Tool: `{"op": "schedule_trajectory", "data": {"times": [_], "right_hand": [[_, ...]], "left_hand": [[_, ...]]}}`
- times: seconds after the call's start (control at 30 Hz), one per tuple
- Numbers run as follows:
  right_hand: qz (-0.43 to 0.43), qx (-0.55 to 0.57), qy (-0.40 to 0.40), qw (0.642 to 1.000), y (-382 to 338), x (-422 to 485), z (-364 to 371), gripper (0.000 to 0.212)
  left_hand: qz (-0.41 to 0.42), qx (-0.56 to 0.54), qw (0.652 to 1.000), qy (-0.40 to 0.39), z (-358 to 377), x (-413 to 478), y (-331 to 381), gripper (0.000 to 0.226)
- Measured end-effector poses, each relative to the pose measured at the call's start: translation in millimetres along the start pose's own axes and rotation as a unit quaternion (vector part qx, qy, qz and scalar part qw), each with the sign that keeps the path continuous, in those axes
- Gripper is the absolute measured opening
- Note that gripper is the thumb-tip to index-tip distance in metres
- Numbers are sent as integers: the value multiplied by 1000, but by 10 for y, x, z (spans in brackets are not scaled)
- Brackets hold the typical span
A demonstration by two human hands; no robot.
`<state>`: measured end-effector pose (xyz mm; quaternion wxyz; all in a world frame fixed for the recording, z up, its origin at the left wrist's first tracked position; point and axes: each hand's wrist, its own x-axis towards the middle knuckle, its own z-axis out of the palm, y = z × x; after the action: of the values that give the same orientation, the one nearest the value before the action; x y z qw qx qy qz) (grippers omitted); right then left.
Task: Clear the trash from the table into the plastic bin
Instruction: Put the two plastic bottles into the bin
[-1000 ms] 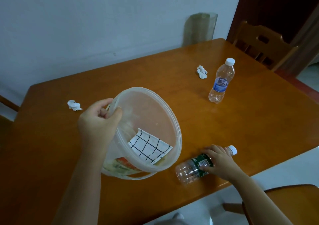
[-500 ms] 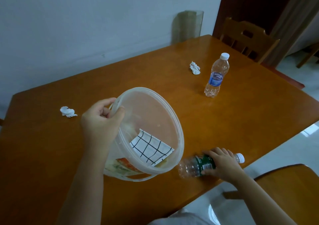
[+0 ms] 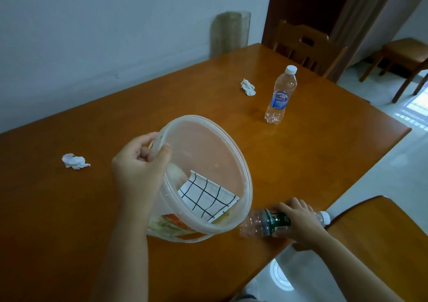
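My left hand [image 3: 139, 169] grips the rim of a clear plastic bin [image 3: 208, 149], tilted toward me above the wooden table [image 3: 312, 158]. Inside the bin lies a white checked paper [image 3: 206, 197]. My right hand [image 3: 298, 220] is closed around a green-labelled empty bottle [image 3: 261, 223] lying on its side near the table's front edge, right beside the bin's rim. A blue-labelled bottle [image 3: 280, 95] stands upright at the far right. One crumpled tissue [image 3: 248, 87] lies near it, and another tissue [image 3: 74, 161] sits at the left.
A wooden chair [image 3: 303, 44] stands behind the table's far right corner, another chair's seat [image 3: 379, 232] is near my right arm, and a stool [image 3: 403, 58] stands further right. The white wall runs along the table's far side.
The view has shifted a little left, so everything sits further right in the frame. My hands keep their holds on the bin and the lying bottle.
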<state>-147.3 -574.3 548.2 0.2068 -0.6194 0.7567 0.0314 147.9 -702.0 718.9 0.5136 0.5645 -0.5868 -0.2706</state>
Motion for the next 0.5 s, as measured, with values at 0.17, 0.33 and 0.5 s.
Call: {"op": "schedule_trajectory", "data": {"times": [0.17,0.33,0.5], "right_hand": [[27,22,40,999,-27,-165,30,63],[89,51,131,986,-52,-375,-4,66],[144,65,234,959,-86,-485,-303,70]], "left_hand": [[3,-45,999,14,-19,8,-106,26],[2,-67,998,15,-33,-12,-188,27],[17,-80,997,15,-46,-86,-211,26]]}}
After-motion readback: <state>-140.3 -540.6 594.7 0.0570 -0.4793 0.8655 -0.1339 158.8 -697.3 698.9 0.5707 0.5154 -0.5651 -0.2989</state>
